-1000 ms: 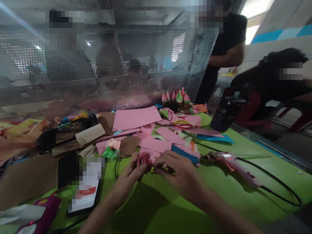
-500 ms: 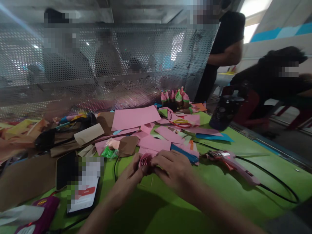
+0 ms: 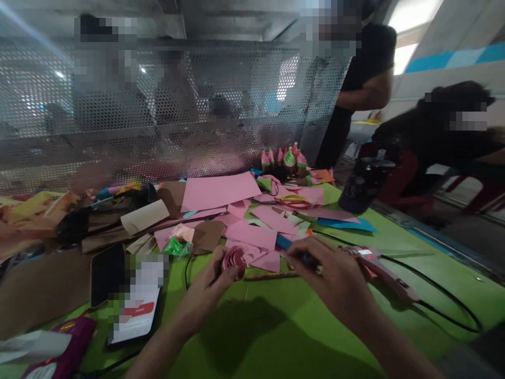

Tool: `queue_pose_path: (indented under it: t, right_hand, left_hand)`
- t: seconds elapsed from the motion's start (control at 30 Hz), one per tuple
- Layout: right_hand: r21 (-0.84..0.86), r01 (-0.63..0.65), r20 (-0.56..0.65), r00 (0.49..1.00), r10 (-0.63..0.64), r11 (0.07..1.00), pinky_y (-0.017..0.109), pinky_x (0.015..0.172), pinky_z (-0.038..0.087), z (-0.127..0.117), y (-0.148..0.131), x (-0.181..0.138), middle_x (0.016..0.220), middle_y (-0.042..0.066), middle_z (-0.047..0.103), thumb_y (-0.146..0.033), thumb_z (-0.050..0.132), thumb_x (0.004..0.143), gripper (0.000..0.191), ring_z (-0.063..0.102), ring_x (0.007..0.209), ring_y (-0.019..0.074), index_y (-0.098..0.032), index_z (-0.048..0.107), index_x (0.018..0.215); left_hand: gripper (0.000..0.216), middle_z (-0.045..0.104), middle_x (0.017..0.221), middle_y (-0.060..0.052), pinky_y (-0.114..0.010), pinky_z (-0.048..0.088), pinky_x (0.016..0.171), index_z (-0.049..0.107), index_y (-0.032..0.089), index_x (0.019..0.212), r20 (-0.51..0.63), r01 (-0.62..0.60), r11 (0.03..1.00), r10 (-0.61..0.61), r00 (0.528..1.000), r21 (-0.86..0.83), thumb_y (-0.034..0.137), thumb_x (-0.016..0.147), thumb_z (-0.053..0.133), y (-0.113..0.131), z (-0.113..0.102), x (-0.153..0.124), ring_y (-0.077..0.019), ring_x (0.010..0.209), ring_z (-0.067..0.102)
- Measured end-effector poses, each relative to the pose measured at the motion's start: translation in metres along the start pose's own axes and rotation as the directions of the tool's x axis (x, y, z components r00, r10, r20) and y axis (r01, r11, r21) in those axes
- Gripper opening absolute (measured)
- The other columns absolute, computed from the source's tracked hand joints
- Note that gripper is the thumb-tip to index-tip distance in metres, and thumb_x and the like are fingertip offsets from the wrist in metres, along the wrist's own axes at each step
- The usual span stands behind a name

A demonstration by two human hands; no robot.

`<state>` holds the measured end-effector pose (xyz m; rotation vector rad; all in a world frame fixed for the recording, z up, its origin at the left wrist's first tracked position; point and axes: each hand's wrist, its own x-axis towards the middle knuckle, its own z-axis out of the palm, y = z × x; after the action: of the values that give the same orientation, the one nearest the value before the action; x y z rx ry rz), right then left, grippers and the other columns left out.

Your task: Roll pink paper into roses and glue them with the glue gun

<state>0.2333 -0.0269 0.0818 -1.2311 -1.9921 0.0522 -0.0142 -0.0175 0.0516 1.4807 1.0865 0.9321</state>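
My left hand (image 3: 215, 281) is closed around a coiled pink paper strip (image 3: 234, 259), its loops facing up between thumb and fingers. To the right, my right hand (image 3: 329, 273) is apart from the coil. Its fingers are bent with a gap between them, above a blue strip (image 3: 283, 241) that it partly covers; I see nothing held in it. Pink paper pieces (image 3: 266, 260) and a thin brown strip (image 3: 272, 275) lie between the hands. Right of my right hand is a pink glue gun (image 3: 389, 276) with a black cord; the hand hides its front end.
Farther back are a large pink sheet (image 3: 221, 190), scissors (image 3: 292, 200) and small pink and green paper cones (image 3: 290, 158). Phones (image 3: 134, 316) and a purple device (image 3: 65, 342) lie left. A dark bottle (image 3: 363, 181) stands right. People are beyond the perforated metal screen (image 3: 236, 121).
My right hand has let go of the pink coil and moved right, over the blue strip. My left hand keeps hold of the coil, which now shows more fully.
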Motion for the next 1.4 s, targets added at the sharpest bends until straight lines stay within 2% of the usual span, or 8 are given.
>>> queue_pose_path:
  t: [0.13, 0.27, 0.47, 0.57, 0.63, 0.8, 1.0, 1.4]
  right_hand:
    - [-0.221, -0.191, -0.079, 0.981, 0.178, 0.956, 0.032, 0.067, 0.048, -0.033, 0.04, -0.023, 0.093, 0.006, 0.069, -0.039, 0.055, 0.092, 0.019, 0.066, 0.072, 0.0212, -0.023, 0.062, 0.097]
    - [-0.421, -0.489, -0.147, 0.868, 0.474, 0.764, 0.039, 0.071, 0.048, -0.063, 0.082, -0.05, 0.104, 0.011, 0.068, -0.047, 0.055, 0.086, 0.028, 0.068, 0.086, 0.0294, -0.024, 0.062, 0.099]
    - [-0.366, -0.6, -0.027, 0.771, 0.636, 0.712, 0.041, 0.073, 0.05, -0.08, 0.127, -0.081, 0.104, 0.016, 0.069, -0.044, 0.063, 0.08, 0.034, 0.068, 0.088, 0.0309, -0.022, 0.059, 0.105]
    - [-0.443, -0.537, -0.112, 0.828, 0.55, 0.718, 0.042, 0.072, 0.05, -0.078, 0.113, -0.077, 0.104, 0.018, 0.067, -0.042, 0.063, 0.084, 0.026, 0.067, 0.09, 0.0323, -0.022, 0.062, 0.102]
    - [-0.449, -0.407, -0.203, 0.913, 0.353, 0.795, 0.041, 0.072, 0.05, -0.071, 0.088, -0.066, 0.101, 0.016, 0.067, -0.037, 0.06, 0.089, 0.019, 0.067, 0.087, 0.0295, -0.022, 0.064, 0.1]
    - [-0.037, 0.05, -0.042, 0.998, -0.052, 0.998, 0.033, 0.075, 0.053, -0.03, 0.011, -0.029, 0.09, 0.006, 0.07, -0.022, 0.062, 0.092, 0.009, 0.067, 0.085, 0.0208, -0.025, 0.07, 0.094]
    - [0.37, 0.085, 0.067, 0.991, -0.118, 0.925, 0.026, 0.069, 0.052, 0.025, -0.037, 0.003, 0.086, 0.004, 0.068, -0.013, 0.065, 0.09, 0.013, 0.065, 0.08, 0.0167, -0.022, 0.074, 0.093]
    - [0.213, 0.131, 0.119, 0.98, -0.159, 0.968, 0.029, 0.071, 0.047, 0.044, -0.042, 0.01, 0.085, 0.004, 0.066, -0.009, 0.063, 0.089, 0.013, 0.06, 0.082, 0.0186, -0.018, 0.072, 0.093]
  left_hand:
    - [0.04, 0.059, 0.095, -0.001, -0.03, 0.04, 0.076, 0.057, 0.024, 0.115, 0.012, -0.019, 0.998, 0.018, 1.0, 0.065, 0.055, 0.091, 0.051, 0.004, -0.002, -0.001, -0.02, 0.087, 0.049]
    - [0.04, 0.059, 0.097, -0.002, -0.031, 0.04, 0.079, 0.056, 0.023, 0.114, 0.013, -0.03, 0.997, 0.029, 0.999, 0.076, 0.055, 0.091, 0.05, 0.006, -0.003, -0.001, -0.0201, 0.089, 0.049]
    - [0.036, 0.054, 0.091, 0.0, -0.029, 0.037, 0.075, 0.055, 0.023, 0.112, 0.016, -0.037, 0.996, 0.036, 0.999, 0.083, 0.053, 0.093, 0.049, 0.007, -0.002, -0.003, -0.0179, 0.083, 0.046]
    - [0.031, 0.052, 0.087, 0.001, -0.027, 0.037, 0.073, 0.056, 0.023, 0.108, 0.012, -0.041, 0.996, 0.04, 0.999, 0.077, 0.051, 0.094, 0.049, 0.005, -0.002, -0.003, -0.0166, 0.081, 0.045]
    - [0.031, 0.053, 0.088, 0.001, -0.027, 0.037, 0.074, 0.057, 0.023, 0.105, 0.01, -0.04, 0.997, 0.039, 0.999, 0.062, 0.051, 0.094, 0.05, 0.003, -0.002, -0.003, -0.0168, 0.083, 0.046]
    - [0.037, 0.059, 0.09, 0.0, -0.026, 0.04, 0.072, 0.059, 0.024, 0.112, -0.022, 0.005, 1.0, -0.005, 1.0, 0.006, 0.053, 0.091, 0.053, 0.003, 0.0, -0.003, -0.0176, 0.082, 0.05]
    - [0.034, 0.061, 0.093, -0.002, -0.028, 0.042, 0.076, 0.062, 0.023, 0.105, -0.013, -0.004, 1.0, 0.004, 1.0, -0.005, 0.051, 0.089, 0.053, 0.005, 0.004, -0.002, -0.0208, 0.088, 0.052]
    - [0.031, 0.05, 0.089, 0.0, -0.028, 0.042, 0.079, 0.055, 0.022, 0.111, 0.07, -0.054, 0.994, 0.061, 0.996, -0.098, 0.047, 0.093, 0.052, -0.004, 0.001, 0.002, -0.0183, 0.089, 0.049]
